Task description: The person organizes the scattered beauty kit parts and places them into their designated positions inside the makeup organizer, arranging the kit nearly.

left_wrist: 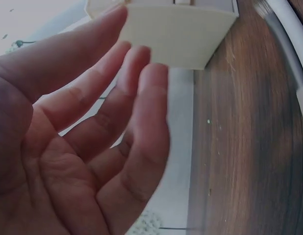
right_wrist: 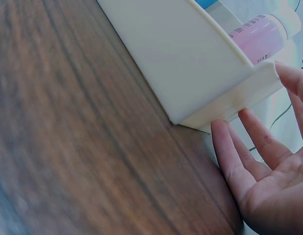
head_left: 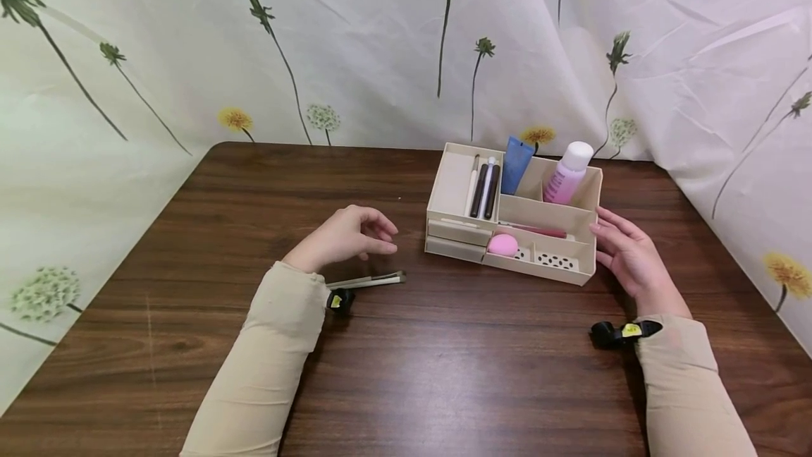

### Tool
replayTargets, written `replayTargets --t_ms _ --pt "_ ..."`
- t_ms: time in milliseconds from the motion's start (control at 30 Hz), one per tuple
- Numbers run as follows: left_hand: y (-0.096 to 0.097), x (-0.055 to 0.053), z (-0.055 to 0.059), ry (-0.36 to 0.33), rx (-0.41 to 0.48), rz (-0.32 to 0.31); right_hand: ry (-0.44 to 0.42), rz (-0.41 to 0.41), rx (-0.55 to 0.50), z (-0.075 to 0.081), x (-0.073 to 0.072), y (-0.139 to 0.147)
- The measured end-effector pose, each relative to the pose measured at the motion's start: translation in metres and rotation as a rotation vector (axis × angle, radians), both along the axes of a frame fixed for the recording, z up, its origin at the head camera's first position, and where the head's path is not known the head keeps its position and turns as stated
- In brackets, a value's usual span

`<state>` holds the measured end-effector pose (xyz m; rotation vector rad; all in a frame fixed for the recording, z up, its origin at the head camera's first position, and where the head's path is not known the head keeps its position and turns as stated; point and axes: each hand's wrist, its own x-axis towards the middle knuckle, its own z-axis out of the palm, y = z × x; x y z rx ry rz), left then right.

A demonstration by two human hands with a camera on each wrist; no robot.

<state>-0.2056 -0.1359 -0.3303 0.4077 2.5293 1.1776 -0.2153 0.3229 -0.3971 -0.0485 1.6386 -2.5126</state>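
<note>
A cream desktop organizer (head_left: pixel 517 203) stands at the right of the table. My right hand (head_left: pixel 634 256) is at its right side wall, fingers extended and fingertips touching that wall in the right wrist view. My left hand (head_left: pixel 345 235) hovers left of the organizer, fingers loosely bent, holding nothing. Just below that hand, two slim brushes (head_left: pixel 374 281) lie on the table, partly hidden by the left wrist. In the organizer are a blue tube (head_left: pixel 517 164), a pink bottle with white cap (head_left: pixel 567 173), a pink makeup sponge (head_left: pixel 503 245) and several pens (head_left: pixel 485 190).
A red-handled stick (head_left: pixel 533 230) lies in the organizer's middle compartment. Two small drawers (head_left: pixel 457 240) form its lower left front. The dark wood table (head_left: pixel 444 372) extends toward me. Behind it hangs a white curtain (head_left: pixel 368 41) with a dandelion print.
</note>
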Motion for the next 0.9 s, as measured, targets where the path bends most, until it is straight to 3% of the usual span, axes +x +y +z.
replayTargets --t_ms 133,433,900 --pt "-0.003 -0.003 -0.003 -0.026 -0.036 -0.038 -0.001 -0.003 -0.010 0.001 0.000 0.001" --pt "-0.009 -0.005 -0.014 -0.161 -0.053 -0.082 -0.009 0.004 -0.008 0.001 -0.001 0.000" --pt "-0.009 -0.007 -0.026 -0.104 -0.197 -0.156 -0.012 0.002 0.002 0.002 0.000 0.000"
